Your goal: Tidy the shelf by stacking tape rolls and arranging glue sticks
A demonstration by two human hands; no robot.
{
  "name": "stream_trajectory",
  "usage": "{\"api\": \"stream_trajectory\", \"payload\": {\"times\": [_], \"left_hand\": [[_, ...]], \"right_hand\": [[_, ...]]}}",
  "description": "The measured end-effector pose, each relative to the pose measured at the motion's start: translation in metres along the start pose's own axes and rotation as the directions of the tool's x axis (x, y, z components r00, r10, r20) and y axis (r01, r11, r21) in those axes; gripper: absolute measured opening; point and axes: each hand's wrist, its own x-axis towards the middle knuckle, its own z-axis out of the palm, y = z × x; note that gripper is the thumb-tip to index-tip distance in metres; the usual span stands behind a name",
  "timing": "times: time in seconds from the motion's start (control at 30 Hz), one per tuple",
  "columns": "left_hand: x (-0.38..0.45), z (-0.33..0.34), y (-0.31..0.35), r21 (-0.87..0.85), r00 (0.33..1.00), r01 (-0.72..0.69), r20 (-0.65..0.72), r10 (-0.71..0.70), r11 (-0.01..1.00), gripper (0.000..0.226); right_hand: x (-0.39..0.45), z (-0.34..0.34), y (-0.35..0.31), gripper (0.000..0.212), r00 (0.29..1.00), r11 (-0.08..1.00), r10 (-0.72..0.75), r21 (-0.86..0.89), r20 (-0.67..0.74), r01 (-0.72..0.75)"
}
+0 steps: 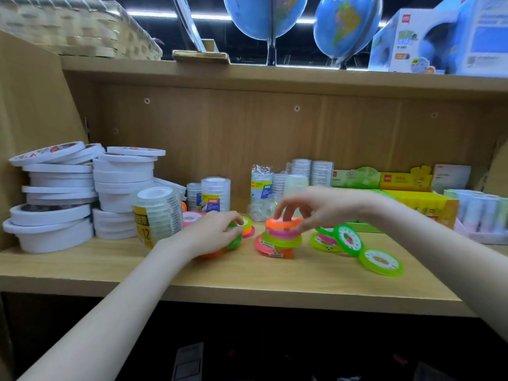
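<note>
Head camera view, looking down at a wooden shelf (247, 273) in a stationery display. Both bare forearms reach in from below. In the middle of the shelf stands a small stack of neon tape rolls (278, 240), orange on top, then pink, green, and pink-orange at the base, the layers slightly offset. The right hand (316, 206) hovers over the stack, its grip narrow, fingertips pinching the top orange roll (283, 223). The left hand (213, 233), just left of the stack, curls its grip round a green tape roll (234, 240) that sits on more orange rolls, mostly hidden under the palm. To the right of the stack lie loose green tape rolls (380, 262), one flat near the shelf's front edge and another (348, 240) tilted on its rim against others. At far left are piles of white tape rolls (59, 199), and beside them a wrapped tube of clear tape (156, 214). Yellow glue stick boxes (420, 203) sit at the back right, behind the right forearm. On the board above stand two globes (343, 26).
</note>
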Motion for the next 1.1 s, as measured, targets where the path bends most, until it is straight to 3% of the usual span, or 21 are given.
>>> {"api": "stream_trajectory", "payload": {"times": [0.13, 0.23, 0.33, 0.53, 0.7, 0.83, 0.93, 1.1], "left_hand": [[-0.005, 0.0, 0.003, -0.09, 0.995, -0.009, -0.104, -0.001, 0.996, 0.029], [-0.016, -0.003, 0.003, -0.087, 0.999, -0.017, -0.045, 0.013, 0.996, 0.045], [-0.025, -0.005, 0.004, 0.038, 0.999, 0.042, 0.004, -0.042, 0.998, 0.062], [-0.02, -0.009, 0.0, 0.011, 0.996, 0.089, 0.002, -0.089, 0.996, 0.051], [-0.006, -0.01, 0.0, -0.089, 0.98, 0.043, -0.19, -0.059, 0.995, 0.043], [0.014, -0.007, 0.003, -0.022, 0.997, 0.052, -0.056, -0.053, 0.998, 0.051], [0.024, -0.003, 0.008, 0.023, 0.994, 0.074, 0.081, -0.076, 0.997, 0.05], [0.03, 0.001, 0.017, -0.026, 0.993, 0.092, 0.07, -0.09, 0.995, 0.035]], "right_hand": [[-0.012, 0.021, -0.003, 0.048, 0.998, 0.993, 0.058, 0.106, 0.017, -0.06], [-0.012, 0.034, -0.002, 0.063, 0.997, 0.994, 0.071, 0.081, -0.004, -0.07], [-0.004, 0.038, -0.005, 0.062, 0.997, 0.994, 0.05, 0.095, -0.052, -0.045], [-0.005, 0.034, -0.005, 0.061, 0.995, 0.995, 0.077, -0.057, -0.07, -0.081], [-0.013, 0.037, 0.007, 0.058, 0.967, 0.999, 0.0, -0.052, -0.255, -0.014], [-0.014, 0.05, 0.012, 0.06, 0.905, 0.999, 0.046, 0.043, -0.422, -0.03], [-0.009, 0.062, 0.013, 0.058, 0.903, 0.994, 0.107, 0.073, -0.416, -0.084], [0.0, 0.078, 0.006, 0.058, 0.895, 0.985, 0.133, 0.16, -0.425, -0.07]]}}
